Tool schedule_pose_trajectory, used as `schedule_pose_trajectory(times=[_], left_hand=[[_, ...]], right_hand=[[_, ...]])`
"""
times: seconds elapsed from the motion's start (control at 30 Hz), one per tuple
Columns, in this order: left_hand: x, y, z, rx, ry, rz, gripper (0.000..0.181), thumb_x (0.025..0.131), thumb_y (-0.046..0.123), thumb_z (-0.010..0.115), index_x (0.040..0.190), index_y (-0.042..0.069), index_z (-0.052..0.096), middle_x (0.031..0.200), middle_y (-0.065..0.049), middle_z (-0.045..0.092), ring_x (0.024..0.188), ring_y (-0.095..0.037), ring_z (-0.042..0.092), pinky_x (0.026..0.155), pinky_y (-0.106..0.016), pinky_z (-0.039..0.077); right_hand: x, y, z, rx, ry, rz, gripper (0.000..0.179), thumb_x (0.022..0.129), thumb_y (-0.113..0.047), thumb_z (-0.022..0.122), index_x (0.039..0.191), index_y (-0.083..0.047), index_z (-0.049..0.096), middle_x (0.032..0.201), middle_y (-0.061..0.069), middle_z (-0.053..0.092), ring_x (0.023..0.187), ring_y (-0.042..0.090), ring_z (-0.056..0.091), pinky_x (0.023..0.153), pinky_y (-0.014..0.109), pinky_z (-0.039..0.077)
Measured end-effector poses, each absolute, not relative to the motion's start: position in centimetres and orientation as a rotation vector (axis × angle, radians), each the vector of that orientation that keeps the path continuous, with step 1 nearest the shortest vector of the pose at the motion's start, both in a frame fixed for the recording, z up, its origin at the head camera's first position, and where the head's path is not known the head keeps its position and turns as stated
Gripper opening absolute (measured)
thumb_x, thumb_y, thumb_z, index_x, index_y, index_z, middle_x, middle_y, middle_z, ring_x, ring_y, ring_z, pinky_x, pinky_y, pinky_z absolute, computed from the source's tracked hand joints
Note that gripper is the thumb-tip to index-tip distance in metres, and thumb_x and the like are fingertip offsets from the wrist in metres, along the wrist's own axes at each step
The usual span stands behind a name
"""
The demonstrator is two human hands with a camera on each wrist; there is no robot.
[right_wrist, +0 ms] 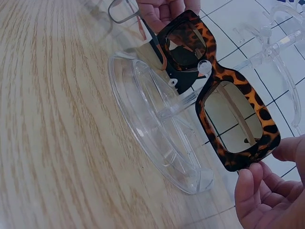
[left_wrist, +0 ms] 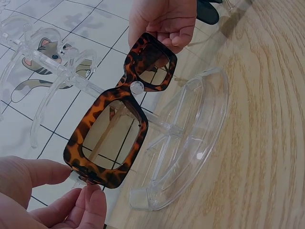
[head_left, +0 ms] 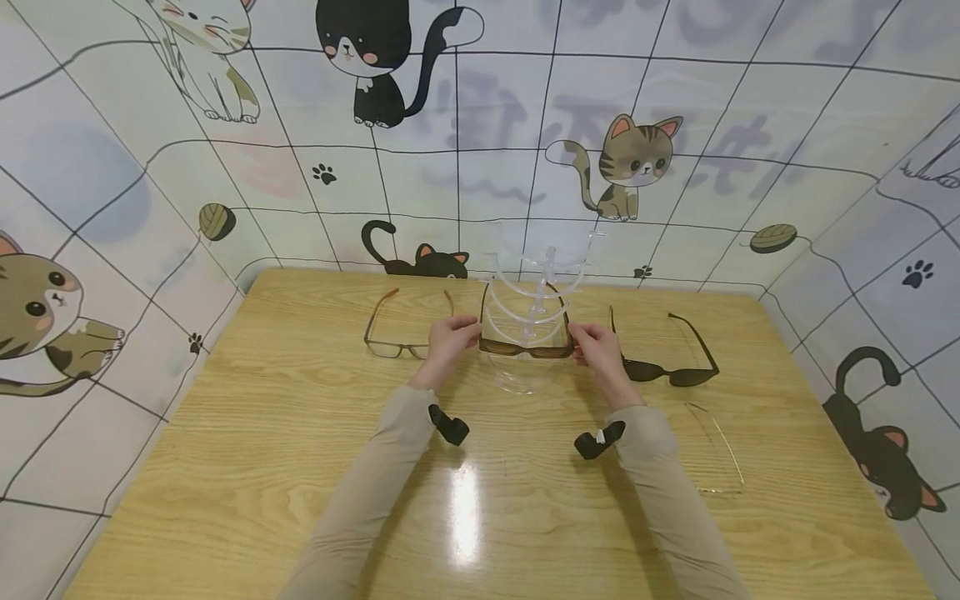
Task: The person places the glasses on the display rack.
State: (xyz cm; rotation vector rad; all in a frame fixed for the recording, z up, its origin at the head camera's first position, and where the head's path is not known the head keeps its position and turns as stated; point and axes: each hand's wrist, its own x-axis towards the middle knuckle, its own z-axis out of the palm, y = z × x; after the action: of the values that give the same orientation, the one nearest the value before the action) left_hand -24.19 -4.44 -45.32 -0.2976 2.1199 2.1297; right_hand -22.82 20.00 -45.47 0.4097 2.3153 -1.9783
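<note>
Tortoiseshell sunglasses (head_left: 551, 352) with brown lenses sit at a low level of a clear display stand (left_wrist: 217, 102). The stand's round knob (left_wrist: 137, 87) shows in front of the nose bridge. At one outer corner of the frame, my left hand (head_left: 452, 340) pinches near the hinge between thumb and fingers. My right hand (head_left: 597, 346) grips the opposite corner likewise, thumb (right_wrist: 288, 149) above and fingers below. The temples point back toward the wall, on either side of the stand's post.
Thin-framed eyeglasses (head_left: 386, 350) with orange temple tips lie left of the stand. On the right are black sunglasses (head_left: 688, 377) and thin gold-coloured glasses (head_left: 727, 446), partly hidden by my right sleeve. Above, the stand's empty curved arms (head_left: 577, 279) rise before the cat-print wall covering (head_left: 495, 183).
</note>
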Motion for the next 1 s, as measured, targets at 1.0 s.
schedule_pose_trajectory(times=[1.0], left_hand=[[-20.6,-9.6,-44.1,-0.075,2.471,1.984,0.029,0.088,0.010,0.065,0.114,-0.002,0.065,0.104,-0.016,0.065,0.094,-0.026,0.062,0.077,-0.027,0.052]], right_hand=[[-17.5,18.3,-43.1,0.101,2.538,-1.934,0.025,0.092,-0.016,0.062,0.105,0.005,0.061,0.091,0.018,0.062,0.072,0.010,0.057,0.068,0.028,0.054]])
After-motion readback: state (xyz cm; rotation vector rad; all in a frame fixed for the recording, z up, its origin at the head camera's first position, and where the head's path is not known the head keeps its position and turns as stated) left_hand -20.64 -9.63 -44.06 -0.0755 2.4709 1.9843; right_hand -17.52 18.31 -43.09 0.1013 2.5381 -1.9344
